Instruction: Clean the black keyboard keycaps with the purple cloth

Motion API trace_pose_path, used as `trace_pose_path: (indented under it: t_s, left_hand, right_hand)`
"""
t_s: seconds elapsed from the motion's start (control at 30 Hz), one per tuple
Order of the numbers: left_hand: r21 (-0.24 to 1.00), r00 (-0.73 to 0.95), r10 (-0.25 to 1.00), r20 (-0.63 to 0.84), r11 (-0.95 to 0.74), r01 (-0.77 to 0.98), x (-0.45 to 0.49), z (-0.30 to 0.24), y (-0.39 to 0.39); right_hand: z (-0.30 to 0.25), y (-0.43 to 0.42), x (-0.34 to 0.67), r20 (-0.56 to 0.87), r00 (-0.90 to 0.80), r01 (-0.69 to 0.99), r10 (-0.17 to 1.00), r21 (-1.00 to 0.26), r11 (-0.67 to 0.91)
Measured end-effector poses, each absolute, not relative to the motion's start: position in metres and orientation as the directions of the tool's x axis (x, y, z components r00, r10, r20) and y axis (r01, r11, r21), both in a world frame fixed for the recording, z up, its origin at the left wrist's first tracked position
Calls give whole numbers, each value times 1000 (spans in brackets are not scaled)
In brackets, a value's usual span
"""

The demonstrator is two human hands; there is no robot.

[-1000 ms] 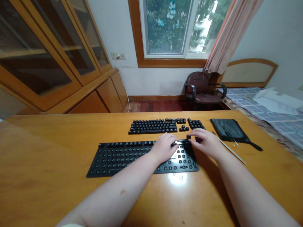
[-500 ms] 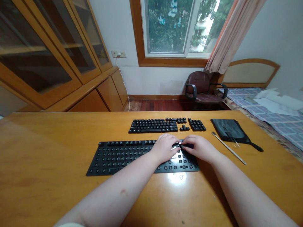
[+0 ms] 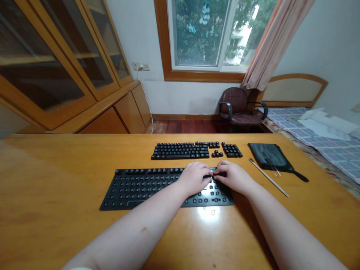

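Black keycaps (image 3: 180, 151) and pouch (image 3: 273, 154) lie beyond the keyboard (image 3: 152, 183).

Black keyboard (image 3: 153, 183), lying flat, lower switches (image 3: 128, 190) bare

Two hands (image 3: 194, 178) (image 3: 234, 177), one keyboard base (image 3: 140, 185), seemingly one brush (image 3: 268, 177).

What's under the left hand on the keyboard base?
Under the left hand lies part of the keyboard base. Bare key positions show on either side; those beneath the hand and forearm are covered, so their state can't be told.
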State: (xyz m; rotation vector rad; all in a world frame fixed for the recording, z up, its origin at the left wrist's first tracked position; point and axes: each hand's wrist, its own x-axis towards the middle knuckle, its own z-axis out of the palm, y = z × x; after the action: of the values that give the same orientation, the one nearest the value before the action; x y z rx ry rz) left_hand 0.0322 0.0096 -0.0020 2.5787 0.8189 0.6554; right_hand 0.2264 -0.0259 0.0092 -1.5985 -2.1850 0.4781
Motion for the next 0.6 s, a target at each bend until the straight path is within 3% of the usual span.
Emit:
trace_pose_path:
  t_s: [0.1, 0.27, 0.37, 0.47, 0.53, 0.6]
  left_hand:
    - [472, 716, 621, 319, -759, 448, 31, -1, 9]
    - [496, 702, 636, 321, -744, 447, 31, -1, 10]
    - [499, 697, 641, 322, -741, 450, 31, -3, 11]
    - [503, 693, 646, 319, -736, 454, 31, -4, 11]
    - [506, 688, 652, 318, -731, 458, 32, -5, 12]
    - [508, 684, 657, 317, -726, 463, 32, -6, 12]
  right_hand:
    - [14, -29, 225, 158, -208, 810, 965, -526, 260]
    - [31, -24, 238, 297, 147, 893, 944, -450, 3]
    - [48, -4, 262, 160, 226, 945, 961, -276, -176]
    - [66, 27, 293, -25, 285, 958, 958, 23, -284]
    - [77, 51, 309, -88, 291, 946, 953, 175, -273]
    - [86, 72, 318, -106, 191, 964, 976, 209, -166]
